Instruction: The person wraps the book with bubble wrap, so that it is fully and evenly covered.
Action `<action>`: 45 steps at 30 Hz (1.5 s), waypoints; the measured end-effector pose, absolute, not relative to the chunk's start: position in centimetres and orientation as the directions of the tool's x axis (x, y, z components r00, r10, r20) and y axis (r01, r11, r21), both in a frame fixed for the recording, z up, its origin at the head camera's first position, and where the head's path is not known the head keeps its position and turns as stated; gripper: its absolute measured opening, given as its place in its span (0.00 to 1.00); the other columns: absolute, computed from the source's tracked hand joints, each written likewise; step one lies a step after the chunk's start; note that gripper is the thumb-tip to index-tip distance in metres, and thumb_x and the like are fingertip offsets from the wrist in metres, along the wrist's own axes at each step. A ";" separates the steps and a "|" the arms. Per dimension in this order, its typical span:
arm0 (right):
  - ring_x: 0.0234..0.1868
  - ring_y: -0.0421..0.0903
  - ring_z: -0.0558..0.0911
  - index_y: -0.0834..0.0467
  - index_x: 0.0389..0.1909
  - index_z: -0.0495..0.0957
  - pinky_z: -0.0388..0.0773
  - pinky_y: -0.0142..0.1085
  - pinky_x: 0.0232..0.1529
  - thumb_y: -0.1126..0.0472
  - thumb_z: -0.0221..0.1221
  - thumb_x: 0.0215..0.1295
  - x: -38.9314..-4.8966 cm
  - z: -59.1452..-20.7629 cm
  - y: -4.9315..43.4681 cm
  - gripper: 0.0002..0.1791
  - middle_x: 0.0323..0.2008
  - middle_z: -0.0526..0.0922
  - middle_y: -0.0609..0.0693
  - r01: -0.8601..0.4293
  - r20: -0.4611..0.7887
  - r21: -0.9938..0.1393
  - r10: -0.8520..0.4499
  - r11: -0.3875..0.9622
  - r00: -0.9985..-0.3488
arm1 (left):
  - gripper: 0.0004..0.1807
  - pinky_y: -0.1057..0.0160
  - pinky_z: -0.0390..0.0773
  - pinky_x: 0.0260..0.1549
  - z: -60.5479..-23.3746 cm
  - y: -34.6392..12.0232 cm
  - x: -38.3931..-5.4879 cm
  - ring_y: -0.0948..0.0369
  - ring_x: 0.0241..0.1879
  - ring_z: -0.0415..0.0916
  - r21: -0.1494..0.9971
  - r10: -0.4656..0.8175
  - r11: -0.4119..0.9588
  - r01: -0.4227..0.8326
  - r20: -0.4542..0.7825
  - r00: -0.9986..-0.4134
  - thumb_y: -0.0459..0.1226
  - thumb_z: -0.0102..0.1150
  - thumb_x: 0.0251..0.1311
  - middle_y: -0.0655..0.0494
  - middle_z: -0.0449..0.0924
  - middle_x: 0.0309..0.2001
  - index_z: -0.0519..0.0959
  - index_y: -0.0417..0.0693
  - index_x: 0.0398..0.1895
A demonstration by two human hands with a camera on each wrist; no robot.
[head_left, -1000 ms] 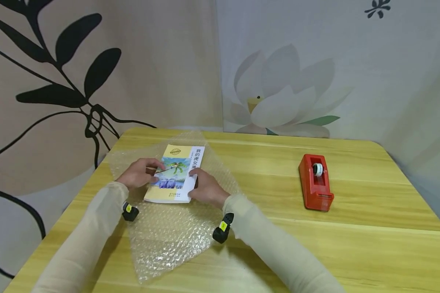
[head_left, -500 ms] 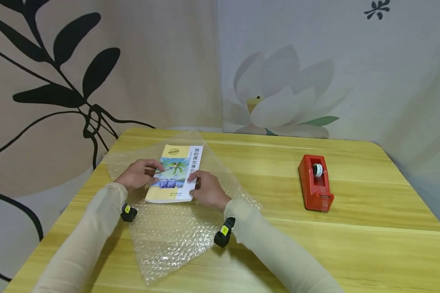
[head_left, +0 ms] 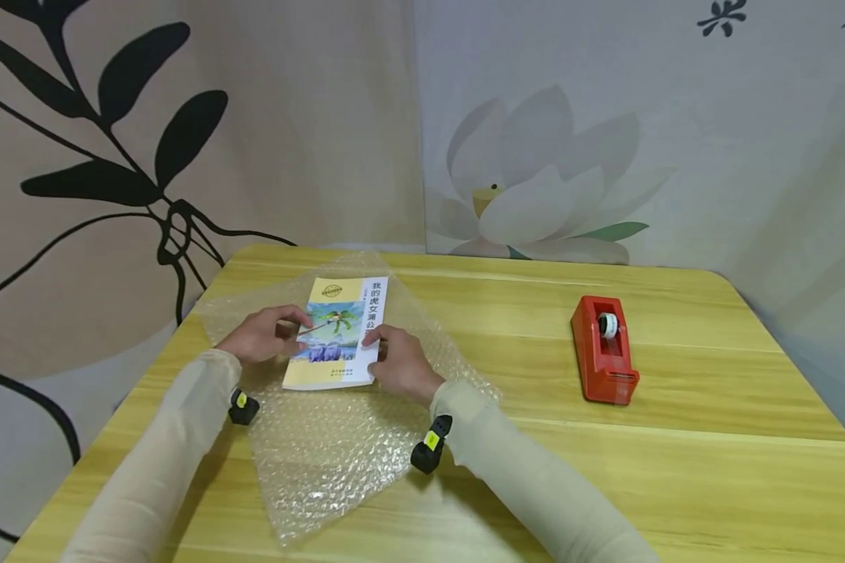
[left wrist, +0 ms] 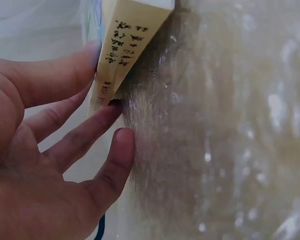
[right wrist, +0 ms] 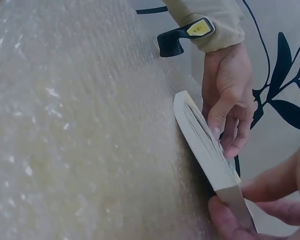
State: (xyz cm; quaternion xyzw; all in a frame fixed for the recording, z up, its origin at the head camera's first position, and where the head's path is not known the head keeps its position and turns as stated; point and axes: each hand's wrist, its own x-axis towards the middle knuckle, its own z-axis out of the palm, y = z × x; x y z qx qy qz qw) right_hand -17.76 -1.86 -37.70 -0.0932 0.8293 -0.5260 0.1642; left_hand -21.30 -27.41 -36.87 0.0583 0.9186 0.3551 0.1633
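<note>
Head view: one book (head_left: 338, 335) lies lengthwise away from the person on bubble wrap (head_left: 324, 453), left hand (head_left: 260, 336) and right hand (head_left: 401, 366) each pinching a long edge.

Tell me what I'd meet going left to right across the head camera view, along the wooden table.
Left hand → paperback book with yellow and picture cover → right hand → red plastic tape dispenser, standing apart on the bare yellow wooden table.

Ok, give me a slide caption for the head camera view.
Both hands grip a paperback book on bubble wrap, red tape dispenser alongside.
</note>
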 end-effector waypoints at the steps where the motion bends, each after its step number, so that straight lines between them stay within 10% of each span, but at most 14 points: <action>1: 0.40 0.45 0.81 0.59 0.50 0.76 0.74 0.28 0.25 0.78 0.57 0.61 -17.8 -37.7 -1.9 0.18 0.47 0.84 0.59 0.023 -0.178 -0.903 -0.327 0.429 -0.928 | 0.17 0.54 0.78 0.48 -36.8 -27.4 -21.3 0.45 0.57 0.73 0.666 0.223 0.746 -0.006 -0.258 -0.940 0.36 0.66 0.63 0.39 0.73 0.63 0.76 0.45 0.54; 7: 0.39 0.44 0.79 0.60 0.51 0.76 0.71 0.28 0.25 0.77 0.56 0.61 -18.1 -37.6 -1.7 0.18 0.48 0.83 0.58 0.011 -0.176 -0.895 -0.331 0.445 -0.927 | 0.17 0.42 0.77 0.60 -36.1 -27.1 -21.4 0.39 0.64 0.71 0.641 0.229 0.768 0.016 -0.251 -0.941 0.35 0.66 0.63 0.36 0.72 0.65 0.76 0.43 0.54; 28: 0.32 0.43 0.75 0.60 0.50 0.77 0.71 0.29 0.28 0.69 0.61 0.63 -18.4 -37.0 -0.9 0.14 0.35 0.80 0.53 -0.116 -0.162 -0.804 -0.403 0.584 -0.901 | 0.27 0.62 0.71 0.35 -35.2 -26.4 -21.8 0.55 0.38 0.71 0.526 0.273 0.845 0.096 -0.269 -0.924 0.31 0.67 0.60 0.47 0.75 0.40 0.76 0.45 0.64; 34: 0.46 0.45 0.81 0.58 0.54 0.79 0.79 0.37 0.49 0.59 0.61 0.68 -18.4 -35.3 0.0 0.15 0.52 0.85 0.55 -0.222 -0.172 -0.721 -0.480 0.656 -0.860 | 0.28 0.60 0.73 0.36 -35.4 -26.2 -21.9 0.53 0.40 0.73 0.503 0.251 0.861 0.078 -0.285 -0.925 0.32 0.66 0.60 0.45 0.75 0.42 0.75 0.45 0.65; 41: 0.20 0.39 0.66 0.59 0.53 0.81 0.68 0.30 0.28 0.54 0.63 0.68 -16.6 -33.8 0.4 0.17 0.29 0.86 0.51 -0.381 -0.142 -0.588 -0.554 0.714 -0.820 | 0.34 0.62 0.74 0.34 -35.6 -26.0 -21.5 0.51 0.44 0.72 0.528 0.223 0.849 0.027 -0.310 -0.924 0.34 0.71 0.54 0.40 0.75 0.49 0.74 0.43 0.67; 45: 0.43 0.43 0.82 0.55 0.60 0.79 0.78 0.34 0.51 0.51 0.65 0.67 -14.7 -33.4 0.4 0.23 0.48 0.87 0.49 -0.537 -0.160 -0.472 -0.667 0.699 -0.728 | 0.36 0.65 0.70 0.34 -35.9 -26.0 -21.5 0.55 0.41 0.70 0.532 0.236 0.846 0.040 -0.305 -0.923 0.36 0.73 0.53 0.44 0.76 0.46 0.73 0.43 0.67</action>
